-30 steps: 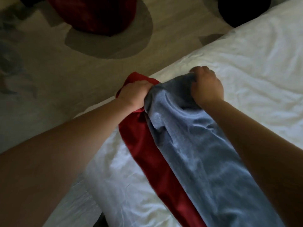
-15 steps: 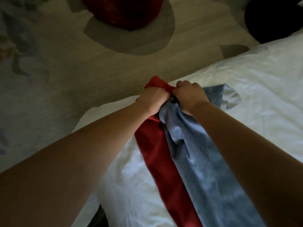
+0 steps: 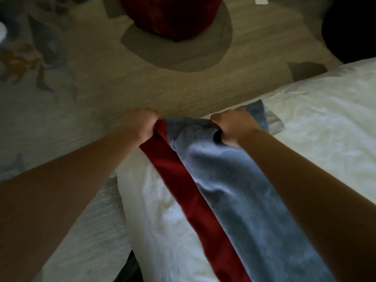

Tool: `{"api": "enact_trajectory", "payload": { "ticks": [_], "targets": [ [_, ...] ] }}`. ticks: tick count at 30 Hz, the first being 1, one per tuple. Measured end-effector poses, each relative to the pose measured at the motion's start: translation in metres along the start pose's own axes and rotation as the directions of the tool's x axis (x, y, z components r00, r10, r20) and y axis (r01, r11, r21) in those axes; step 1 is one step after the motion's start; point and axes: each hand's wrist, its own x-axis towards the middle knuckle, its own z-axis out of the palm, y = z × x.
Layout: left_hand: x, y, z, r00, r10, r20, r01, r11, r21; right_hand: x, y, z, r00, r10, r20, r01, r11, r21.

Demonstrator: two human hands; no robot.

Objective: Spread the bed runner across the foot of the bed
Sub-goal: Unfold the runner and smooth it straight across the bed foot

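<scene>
The bed runner [image 3: 240, 190], grey-blue with a red strip along its left side, lies in a long band over the white bed [image 3: 317, 127], running from the lower right up to the bed's corner. My left hand [image 3: 142, 124] grips the red edge at the runner's end, just past the mattress edge. My right hand [image 3: 233, 127] grips the bunched grey-blue cloth at the same end, a hand's width to the right. A grey corner of the runner sticks out behind my right hand.
Patterned beige carpet [image 3: 173, 92] lies beyond the bed. A dark red rounded seat [image 3: 168, 15] stands on it at top centre. A black object [image 3: 352, 27] sits at the top right beside the bed. The bed's corner drops off at lower left.
My hands were together on the runner's end half a second ago; now they have pulled apart, left hand going left past the mattress edge, widening the cloth between them.
</scene>
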Motion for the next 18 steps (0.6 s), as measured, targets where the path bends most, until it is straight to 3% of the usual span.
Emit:
{"api": "enact_trajectory", "payload": {
  "ticks": [4,7,11,14,16,18],
  "targets": [
    [0.002,0.01,-0.004,1.0,-0.003,0.03,0.002,1.0,0.007,-0.014,-0.003,0.011,0.965,0.051,0.257,-0.088,0.987,0.136],
    [0.015,0.021,-0.011,0.997,0.04,-0.069,-0.04,0.999,0.003,-0.023,-0.004,0.019,0.909,0.079,0.408,-0.234,0.909,0.345],
    [0.03,0.048,-0.019,0.973,0.188,-0.135,-0.2,0.977,-0.079,-0.02,0.008,0.019,0.963,0.192,0.188,-0.248,0.902,0.352],
    [0.039,0.075,-0.025,0.953,0.303,0.026,-0.295,0.942,-0.161,-0.015,0.017,0.017,0.967,0.255,-0.003,-0.242,0.924,0.297],
    [0.04,0.085,-0.024,0.929,0.345,0.133,-0.308,0.922,-0.234,-0.014,0.022,0.02,0.962,0.268,-0.044,-0.256,0.949,0.183],
    [0.04,0.088,-0.02,0.92,0.36,0.152,-0.312,0.911,-0.27,-0.016,0.028,0.025,0.955,0.293,-0.042,-0.288,0.953,0.096]
  ]
}}
